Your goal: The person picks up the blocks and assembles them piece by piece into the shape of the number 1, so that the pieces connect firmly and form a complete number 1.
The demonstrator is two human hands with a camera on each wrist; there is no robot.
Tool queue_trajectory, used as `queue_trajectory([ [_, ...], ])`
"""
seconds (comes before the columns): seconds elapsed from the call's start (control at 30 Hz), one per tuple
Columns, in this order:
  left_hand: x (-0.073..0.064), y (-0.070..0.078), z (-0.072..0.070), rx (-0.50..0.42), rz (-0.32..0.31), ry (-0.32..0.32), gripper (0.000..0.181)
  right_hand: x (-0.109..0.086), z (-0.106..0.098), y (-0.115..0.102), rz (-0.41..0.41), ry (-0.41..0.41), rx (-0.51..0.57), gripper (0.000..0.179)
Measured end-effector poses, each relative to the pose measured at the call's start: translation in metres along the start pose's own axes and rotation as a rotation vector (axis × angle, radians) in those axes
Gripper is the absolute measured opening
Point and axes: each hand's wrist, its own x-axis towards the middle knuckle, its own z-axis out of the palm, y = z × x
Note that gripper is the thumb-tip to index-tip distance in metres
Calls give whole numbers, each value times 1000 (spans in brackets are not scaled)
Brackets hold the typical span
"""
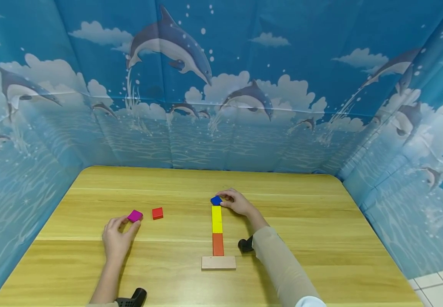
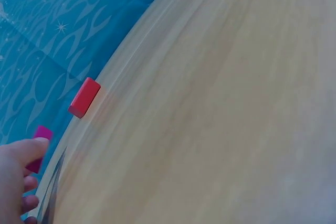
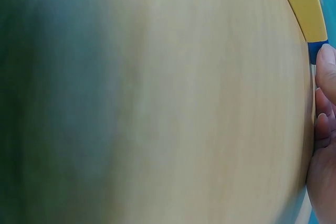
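Blue marks the far end of the line I am watching: the blue block (image 1: 216, 201) sits in the right hand (image 1: 238, 202), pinched between thumb and fingers, and appears to meet the far end of the yellow block (image 1: 216, 219). I judge that meeting to be the relation that counts — the yellow block's long axis points away from the person, with the orange-red block (image 1: 218, 244) at its near end and a pale block (image 1: 218, 263) lying crosswise closest to the body. Of the two hands, the right is nearer, coming at the line from its right side. Well apart on the left, the left hand (image 1: 117, 238) pinches a magenta block (image 1: 134, 216); whether that touches the counter (image 1: 302, 264), I cannot tell. A red block (image 1: 157, 213) lies free just to its right. I can read no brand, label or writing on the blocks — nor on the dolphin-printed curtain (image 1: 221, 145) behind.
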Motion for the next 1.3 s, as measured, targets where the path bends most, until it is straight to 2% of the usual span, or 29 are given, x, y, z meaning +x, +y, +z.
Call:
queue_trajectory([
  [0.13, 4, 6, 2, -62, -17, 1, 39, 0, 0, -1, -10, 2, -4, 30],
  [0.33, 6, 16, 11, -92, 49, 1, 36, 2, 0, 4, -33, 2, -6, 29],
  [0.43, 5, 20, 18, -91, 71, -13, 36, 7, 4, 19, -33, 16, -5, 29],
  [0.63, 4, 28, 34, -86, 89, -72, 35, 13, 10, 42, -12, 31, -36, 31],
  [0.97, -1, 49, 62, -62, 114, -193, 38, 12, 9, 44, -28, 32, -32, 30],
  [1.17, -6, 58, 77, -56, 160, -243, 37, 12, 9, 44, -30, 24, -32, 31],
  [1.3, -8, 63, 87, -21, 180, -280, 37, 12, 9, 43, -27, 20, -30, 31],
])
